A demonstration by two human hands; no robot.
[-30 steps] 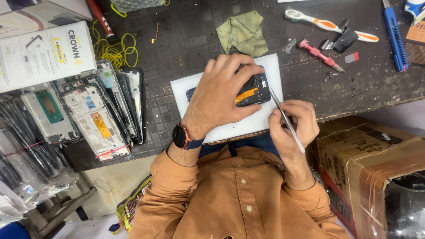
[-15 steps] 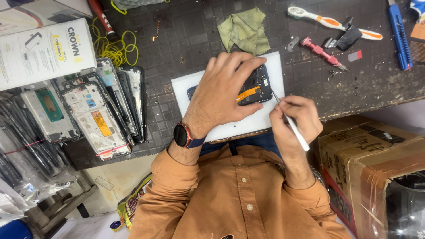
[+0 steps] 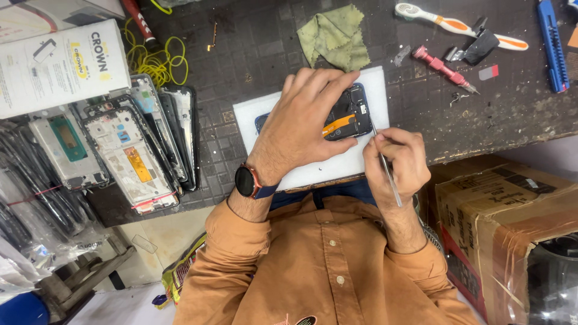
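Observation:
An opened phone point(image 3: 349, 115) with its dark inner parts and an orange strip showing lies on a white pad point(image 3: 368, 84) at the bench's near edge. My left hand point(image 3: 304, 123) lies flat over the phone and presses it down, a dark watch on its wrist. My right hand point(image 3: 397, 159) pinches a thin metal tool point(image 3: 385, 164) like a pen. The tool's tip touches the phone's right end.
Several stripped phone frames point(image 3: 129, 141) are stacked at the left beside a white box point(image 3: 57, 63) and a yellow wire coil point(image 3: 159, 60). A green cloth point(image 3: 334, 36), a toothbrush point(image 3: 457, 25), a red screwdriver point(image 3: 442, 67) and a blue tool point(image 3: 553, 45) lie beyond the pad. A cardboard box point(image 3: 506, 210) stands at the right.
My right hand has shifted the thin tool a little along the phone's right end. My left hand stays pressed on the phone.

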